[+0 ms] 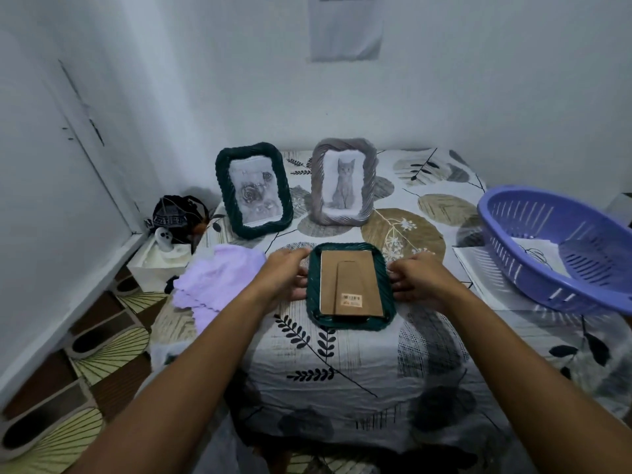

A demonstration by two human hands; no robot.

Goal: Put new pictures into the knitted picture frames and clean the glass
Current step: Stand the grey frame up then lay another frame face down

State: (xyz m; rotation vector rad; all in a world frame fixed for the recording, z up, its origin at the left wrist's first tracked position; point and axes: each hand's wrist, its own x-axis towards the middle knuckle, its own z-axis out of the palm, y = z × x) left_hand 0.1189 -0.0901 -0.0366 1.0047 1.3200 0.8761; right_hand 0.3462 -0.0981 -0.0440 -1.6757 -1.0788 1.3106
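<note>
Now, frame (351,285): dark green knitted one, face down at the middle of the table, brown cardboard back up, folded stand flat, an orange barcode sticker near its lower edge.
Left hand (286,276): fingers curled onto the frame's left rim, gripping it.
Right hand (419,279): fingers curled against the right rim, holding that side too.
Rose frame (253,189): dark green, ropey knit, standing upright behind, a grey rose print inside.
Cat frame (343,181): grey twisted knit, upright just beside it, showing a seated grey kitten.
Cloth (219,278): lilac, fluffy, scalloped edge, lying bunched just left of the left hand.
Basket (561,248): periwinkle plastic, oval, slotted walls, tilted at the right edge over white papers (478,271).
Table (342,364): draped in a crinkled white sheet printed with black leaf sprigs and tan and grey circles.
Room: pale walls meeting in a corner, a sheet of paper (345,25) stuck up high, patterned brown-and-cream floor on the left.
</note>
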